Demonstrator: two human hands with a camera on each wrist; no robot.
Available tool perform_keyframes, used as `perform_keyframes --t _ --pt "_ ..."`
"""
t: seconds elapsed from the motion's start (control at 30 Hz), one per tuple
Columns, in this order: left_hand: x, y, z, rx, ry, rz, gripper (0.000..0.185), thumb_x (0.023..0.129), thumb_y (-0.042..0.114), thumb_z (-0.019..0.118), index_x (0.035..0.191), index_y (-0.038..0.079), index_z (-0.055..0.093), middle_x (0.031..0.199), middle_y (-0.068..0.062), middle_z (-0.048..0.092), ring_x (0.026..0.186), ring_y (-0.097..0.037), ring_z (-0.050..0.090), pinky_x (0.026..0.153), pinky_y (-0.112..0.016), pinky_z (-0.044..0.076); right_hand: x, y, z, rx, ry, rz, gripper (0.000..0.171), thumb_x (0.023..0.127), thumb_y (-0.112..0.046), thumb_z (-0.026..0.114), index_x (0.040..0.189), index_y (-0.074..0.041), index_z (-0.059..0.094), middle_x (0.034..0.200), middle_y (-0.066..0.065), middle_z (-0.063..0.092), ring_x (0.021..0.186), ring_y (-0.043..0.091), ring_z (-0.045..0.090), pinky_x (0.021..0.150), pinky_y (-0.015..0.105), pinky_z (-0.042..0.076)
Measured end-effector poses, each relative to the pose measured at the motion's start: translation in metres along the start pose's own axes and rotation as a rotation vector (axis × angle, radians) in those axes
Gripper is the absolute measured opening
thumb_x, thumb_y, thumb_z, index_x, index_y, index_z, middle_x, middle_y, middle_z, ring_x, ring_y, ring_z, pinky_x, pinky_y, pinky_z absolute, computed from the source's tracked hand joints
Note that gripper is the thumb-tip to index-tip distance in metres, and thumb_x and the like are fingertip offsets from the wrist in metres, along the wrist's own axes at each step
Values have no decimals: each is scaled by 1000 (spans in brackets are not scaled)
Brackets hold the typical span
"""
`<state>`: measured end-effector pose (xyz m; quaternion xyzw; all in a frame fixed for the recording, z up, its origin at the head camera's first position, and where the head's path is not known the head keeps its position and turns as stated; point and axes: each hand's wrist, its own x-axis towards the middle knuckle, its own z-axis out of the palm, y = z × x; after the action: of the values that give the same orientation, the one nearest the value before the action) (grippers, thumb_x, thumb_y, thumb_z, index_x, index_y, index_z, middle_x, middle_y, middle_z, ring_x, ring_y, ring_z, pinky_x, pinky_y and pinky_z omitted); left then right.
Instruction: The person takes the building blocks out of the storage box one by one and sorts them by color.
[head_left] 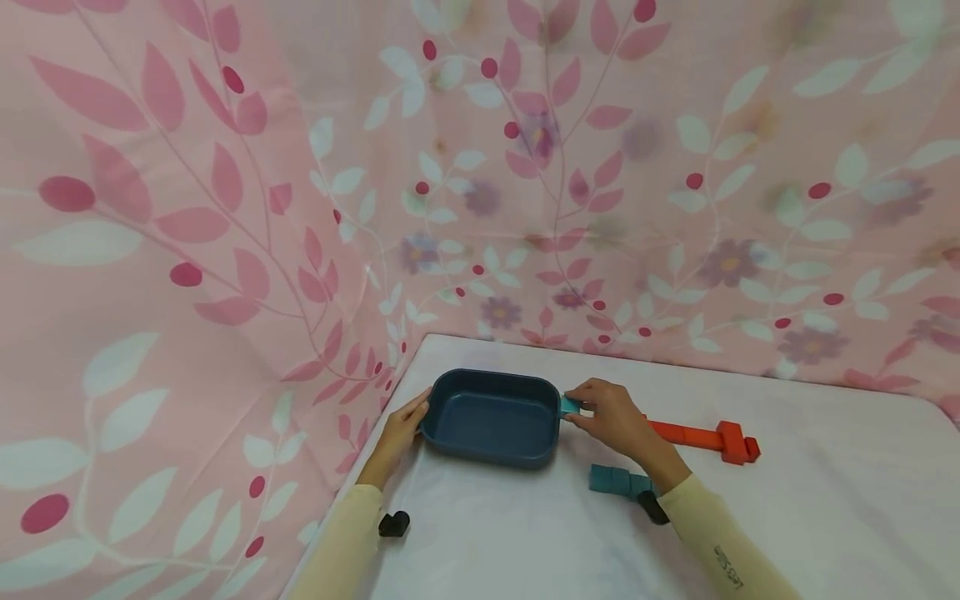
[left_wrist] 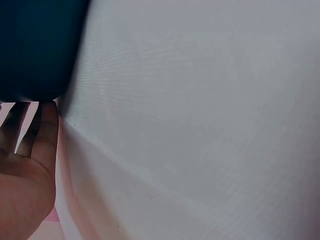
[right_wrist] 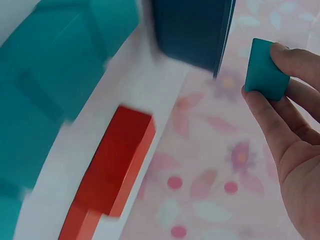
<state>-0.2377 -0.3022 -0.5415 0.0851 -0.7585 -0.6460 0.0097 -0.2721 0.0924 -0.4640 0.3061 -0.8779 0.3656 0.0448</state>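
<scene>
Pinching teal block (right_wrist: 265, 75), rt hand (head_left: 617, 419)

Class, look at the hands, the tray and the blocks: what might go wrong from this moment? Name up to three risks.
1. The right hand pinches the small teal block only by its fingertips beside the tray's rim, so it may slip and land outside the dark blue tray.
2. The left hand merely touches the tray's end, and the tray sits near the table's left edge; a bump might push it toward that edge.
</scene>
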Motion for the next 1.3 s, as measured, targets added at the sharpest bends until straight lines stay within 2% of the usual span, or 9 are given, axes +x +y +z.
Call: perform_keyframes --t 0.17,0.33,0.53,0.7,0.87,1.07,1.3 --pt "0 0 -1 2 16 10 45 99 37 55 143 25 52 151 -3 42 138 -24 37 106 -48 37 -19 10 -17 -63 37 8 40 79 -15 83 116 -5 72 101 2 66 91 21 63 77 35 57" --pt "-2 1 2 9 12 -1 46 100 38 54 144 25 51 151 -4 41 138 -25 37 105 -47 38 -44 21 -33 -93 35 63 40 80 -14 82 118 -6 71 104 1 66 94 20 61 77 35 57" --pt "-2 -1 3 19 42 -9 42 101 35 54 142 26 53 150 -3 43 136 -23 40 104 -47 40 -67 31 -52 -111 52 101 42 79 -13 82 118 -4 70 106 5 67 96 26 64 75 39 58" --pt "-2 -1 2 10 35 -15 42 100 35 54 142 27 53 150 -2 43 136 -22 39 104 -47 40 -85 38 -65 -130 61 125 41 79 -14 82 117 -4 70 106 6 67 94 26 65 73 39 58" --pt "-3 1 3 10 23 -22 44 101 36 53 143 26 51 151 -4 41 138 -25 37 105 -47 38 -104 43 -70 -121 62 151 38 77 -11 84 112 -5 72 100 2 66 90 23 68 74 39 57" --pt "-4 2 0 10 48 -16 43 100 36 54 142 26 53 150 -3 42 137 -24 38 105 -47 39 -122 47 -72 -120 68 168 40 75 -7 83 114 -2 71 101 3 67 91 25 69 74 38 57" --pt "-1 -1 2 11 18 -13 44 100 37 54 143 27 52 151 -4 42 137 -24 39 105 -46 39 -142 55 -69 -72 2 270 42 76 0 81 116 -1 69 107 8 67 96 29 68 74 37 57"
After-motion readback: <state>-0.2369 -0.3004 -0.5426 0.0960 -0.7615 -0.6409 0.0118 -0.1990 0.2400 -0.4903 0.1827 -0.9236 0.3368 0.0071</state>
